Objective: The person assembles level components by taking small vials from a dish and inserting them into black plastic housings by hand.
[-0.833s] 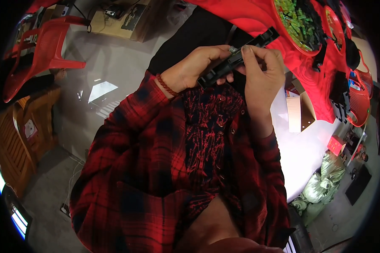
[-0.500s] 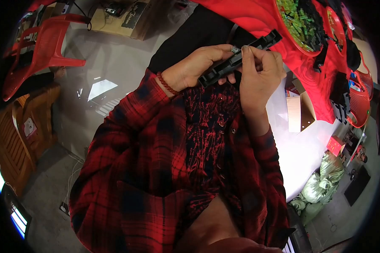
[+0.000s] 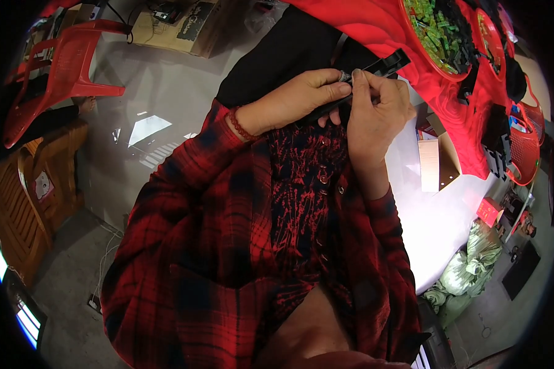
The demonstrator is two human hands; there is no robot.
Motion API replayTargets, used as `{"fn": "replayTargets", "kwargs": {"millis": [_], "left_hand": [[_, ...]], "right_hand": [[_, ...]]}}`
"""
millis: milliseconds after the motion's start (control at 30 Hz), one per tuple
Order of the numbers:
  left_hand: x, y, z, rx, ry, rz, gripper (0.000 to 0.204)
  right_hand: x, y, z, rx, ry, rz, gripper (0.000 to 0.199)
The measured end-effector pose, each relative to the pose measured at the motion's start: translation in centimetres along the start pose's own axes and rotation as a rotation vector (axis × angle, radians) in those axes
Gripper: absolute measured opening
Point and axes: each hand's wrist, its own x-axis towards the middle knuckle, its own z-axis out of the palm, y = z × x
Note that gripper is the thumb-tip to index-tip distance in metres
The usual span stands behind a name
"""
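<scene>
Above my lap, a long, narrow black plastic part (image 3: pixel 389 64) slants up to the right between my hands. My left hand (image 3: pixel 298 101), with a red bead bracelet at the wrist, is closed round its lower left stretch and covers most of it. Thumb and fingers of my right hand (image 3: pixel 378 114) are pinched together at the middle of the part, close to the left fingertips. A small light-coloured bit shows by the left index fingertip; I cannot make out what it is. The part's far end sticks out past my right hand.
A red cloth-covered table (image 3: pixel 366 24) is at the upper right, bearing a red tray (image 3: pixel 452 78) of small green, yellow and black pieces. An open cardboard box (image 3: pixel 438 163) stands below it. A red plastic chair (image 3: pixel 74 55) and a wooden chair (image 3: pixel 34 203) are at left.
My left hand has shifted right along the black part, its thumb now lying over it and hiding more. The part has turned, showing less of its open side. My right hand still pinches at the middle.
</scene>
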Motion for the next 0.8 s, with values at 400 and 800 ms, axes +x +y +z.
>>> {"fn": "replayTargets", "kwargs": {"millis": [400, 800], "left_hand": [[-0.5, 0.8, 1.7, 0.36, 0.241, -0.05, 0.024], [-0.9, 0.0, 1.3, 0.233, 0.172, 0.014, 0.025]], "right_hand": [[-0.3, 0.8, -0.1, 0.097, -0.138, -0.027, 0.008], [-0.1, 1.8, -2.2, 0.479, -0.056, 0.258, 0.02]]}}
